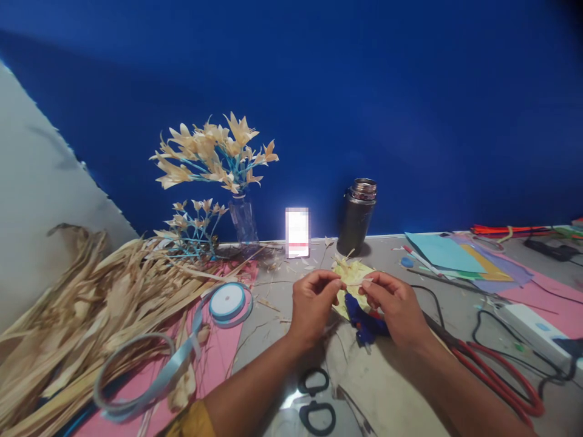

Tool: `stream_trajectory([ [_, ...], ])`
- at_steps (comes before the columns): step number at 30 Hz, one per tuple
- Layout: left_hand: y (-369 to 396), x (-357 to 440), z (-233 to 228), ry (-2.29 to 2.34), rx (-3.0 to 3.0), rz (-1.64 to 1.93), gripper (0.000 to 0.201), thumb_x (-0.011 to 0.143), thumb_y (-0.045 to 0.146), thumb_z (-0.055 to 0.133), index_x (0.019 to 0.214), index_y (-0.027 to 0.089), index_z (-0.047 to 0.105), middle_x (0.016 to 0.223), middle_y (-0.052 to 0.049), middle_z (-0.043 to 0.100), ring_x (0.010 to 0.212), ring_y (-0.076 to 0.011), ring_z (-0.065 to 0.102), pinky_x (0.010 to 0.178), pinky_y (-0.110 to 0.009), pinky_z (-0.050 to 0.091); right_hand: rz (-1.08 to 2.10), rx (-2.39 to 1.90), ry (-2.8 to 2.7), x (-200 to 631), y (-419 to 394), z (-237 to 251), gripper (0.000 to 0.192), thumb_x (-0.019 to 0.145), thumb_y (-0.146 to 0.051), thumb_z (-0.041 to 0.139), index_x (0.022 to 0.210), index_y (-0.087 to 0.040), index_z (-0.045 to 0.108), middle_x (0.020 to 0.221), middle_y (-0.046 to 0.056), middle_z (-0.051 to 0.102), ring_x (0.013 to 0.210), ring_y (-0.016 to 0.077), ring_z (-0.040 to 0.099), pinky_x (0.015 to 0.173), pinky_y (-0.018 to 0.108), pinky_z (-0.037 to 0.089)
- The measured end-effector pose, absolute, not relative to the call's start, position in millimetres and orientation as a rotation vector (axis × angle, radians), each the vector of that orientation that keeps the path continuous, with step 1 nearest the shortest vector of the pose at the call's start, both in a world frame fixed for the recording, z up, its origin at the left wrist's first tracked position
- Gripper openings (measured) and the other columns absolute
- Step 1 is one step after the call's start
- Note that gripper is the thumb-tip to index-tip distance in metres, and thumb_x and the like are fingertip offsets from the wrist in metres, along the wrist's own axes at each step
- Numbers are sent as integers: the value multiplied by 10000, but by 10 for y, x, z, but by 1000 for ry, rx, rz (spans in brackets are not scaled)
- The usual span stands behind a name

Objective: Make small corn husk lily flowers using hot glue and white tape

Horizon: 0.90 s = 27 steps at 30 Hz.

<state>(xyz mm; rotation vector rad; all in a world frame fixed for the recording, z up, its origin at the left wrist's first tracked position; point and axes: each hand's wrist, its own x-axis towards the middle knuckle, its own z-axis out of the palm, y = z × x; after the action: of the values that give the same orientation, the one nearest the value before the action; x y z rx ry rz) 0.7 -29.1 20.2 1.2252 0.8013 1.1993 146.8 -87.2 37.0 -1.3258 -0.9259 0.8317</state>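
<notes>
Husk pile: dried corn husks (86, 291) are lying in a heap far to the left of the flask, spilling over pink paper (218, 358).
Ribbon: a pale blue ribbon spool (226, 301) is sitting left of the flask and nearer the person, with a loose ribbon loop (136, 376) curling out beside the husks.
Flowers: husk flowers on blue stems (214, 155) are standing in a clear vase (243, 220) left of the flask, against the blue wall; a smaller bunch (195, 227) is lying just beside the vase.
Phone: a lit phone (297, 232) is leaning upright between the vase and the flask.
Left hand: the left hand (314, 303) is hovering in front of the flask, thumb and forefinger pinching one end of a thin husk strip (353, 282).
Strip: the husk strip is stretching between both hands, above a yellow sheet (350, 273) directly in front of the flask.
Flask: a dark metal flask (357, 215) is standing at the wall.
Right hand: the right hand (398, 306) is pinching the strip's other end, slightly right of the flask; something blue (364, 321) is lying under it, and I cannot tell what it is.
Scissors: black-handled scissors (316, 400) are lying well in front of the flask; red-handled shears (496, 376) are lying to its right.
Paper: coloured sheets (444, 252) are lying right of the flask.
</notes>
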Motion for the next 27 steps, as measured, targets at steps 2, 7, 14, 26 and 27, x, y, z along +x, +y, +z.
stream_trajectory([
  [2,-253,1,210,775,1098,1118,246,760,394,774,814,158,731,731,-52,722,515,-109,524,455,-220,363,807,-1334,-942,1480,-865,364,286,727,-443,768,627,-195,664,562,-20,536,509,109,423,441,218,386],
  [7,-217,-18,198,697,1160,941,348,643,414,878,804,130,759,611,-1,628,506,-87,484,478,-217,363,826,-1343,-993,1445,-875,389,308,724,-469,767,620,-200,659,545,-28,500,512,123,420,445,235,385],
  [14,-241,-8,182,648,1098,897,348,633,426,895,705,137,714,514,29,559,470,-74,448,473,-210,325,946,-1274,-986,1502,-866,293,337,771,-504,774,705,-178,718,580,-13,540,537,121,398,478,245,353],
  [26,-260,-22,149,402,726,692,413,597,321,962,782,137,643,714,-26,672,504,-50,501,439,-151,328,1144,-1078,-781,1367,-822,180,391,672,-512,878,630,-180,676,595,-8,601,533,98,457,515,223,379],
  [27,-252,-27,143,405,709,686,398,607,309,953,777,137,638,703,-22,664,503,-52,505,441,-152,336,1137,-1074,-784,1371,-822,174,384,675,-509,879,644,-178,688,612,-3,617,537,96,455,515,220,376],
])
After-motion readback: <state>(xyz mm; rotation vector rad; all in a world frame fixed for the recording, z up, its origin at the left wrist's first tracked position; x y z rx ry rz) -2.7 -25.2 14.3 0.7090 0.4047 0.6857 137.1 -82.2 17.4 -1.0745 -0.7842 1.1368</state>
